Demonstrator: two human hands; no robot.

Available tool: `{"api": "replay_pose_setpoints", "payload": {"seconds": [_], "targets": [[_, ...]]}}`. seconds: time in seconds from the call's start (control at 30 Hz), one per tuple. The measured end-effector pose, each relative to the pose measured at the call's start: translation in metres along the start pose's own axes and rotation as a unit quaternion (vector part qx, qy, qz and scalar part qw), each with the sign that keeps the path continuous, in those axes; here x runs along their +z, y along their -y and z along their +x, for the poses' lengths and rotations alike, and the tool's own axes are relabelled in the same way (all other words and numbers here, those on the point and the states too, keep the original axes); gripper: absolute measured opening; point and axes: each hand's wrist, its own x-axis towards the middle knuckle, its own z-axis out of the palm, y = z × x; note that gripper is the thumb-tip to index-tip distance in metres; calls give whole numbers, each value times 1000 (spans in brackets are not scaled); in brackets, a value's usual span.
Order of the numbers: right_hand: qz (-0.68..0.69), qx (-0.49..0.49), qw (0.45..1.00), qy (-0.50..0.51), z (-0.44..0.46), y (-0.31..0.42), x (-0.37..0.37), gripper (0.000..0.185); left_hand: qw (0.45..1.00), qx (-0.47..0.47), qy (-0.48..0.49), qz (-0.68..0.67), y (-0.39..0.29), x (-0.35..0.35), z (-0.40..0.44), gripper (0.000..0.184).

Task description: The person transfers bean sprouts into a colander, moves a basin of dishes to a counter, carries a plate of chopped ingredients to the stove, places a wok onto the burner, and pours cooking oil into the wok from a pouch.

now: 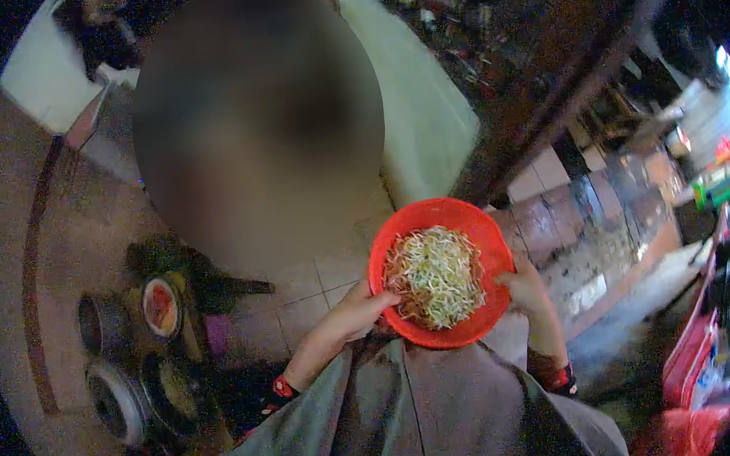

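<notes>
In front of the person, a round, red, plastic-looking bowl [496, 250] of thin whitish sprouts [437, 278] sits between the bare left hand [361, 312] and bare right hand [525, 291], clamped on opposite rims. Neither hand is clearly nearer

The single view is taken from the head of the person. It faces forward and steeply downward, over the grey cloth [380, 424], with the red bowl [495, 243] quite near. It is very wide, with rounded dark edges, and the room appears tilted.
</notes>
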Motion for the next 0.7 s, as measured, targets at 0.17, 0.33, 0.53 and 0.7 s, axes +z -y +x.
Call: {"api": "replay_pose_setpoints", "payload": {"seconds": [0.17, 0.33, 0.53, 0.7], "targets": [[-66, -62, 992, 85, 28, 34, 54, 47, 986, 157, -20, 43, 15, -58, -5, 67], [29, -106, 982, 152, 49, 30, 43, 55, 965, 194, -100, -144, 61, -28, 9, 75], [-81, -216, 956, 180, 78, -37, 0, 52, 957, 213, -192, -49, 119, 5, 14, 78], [-129, -168, 951, 227, 56, -32, -25, 51, 928, 276, -238, -83, 161, 50, 5, 78]]}}
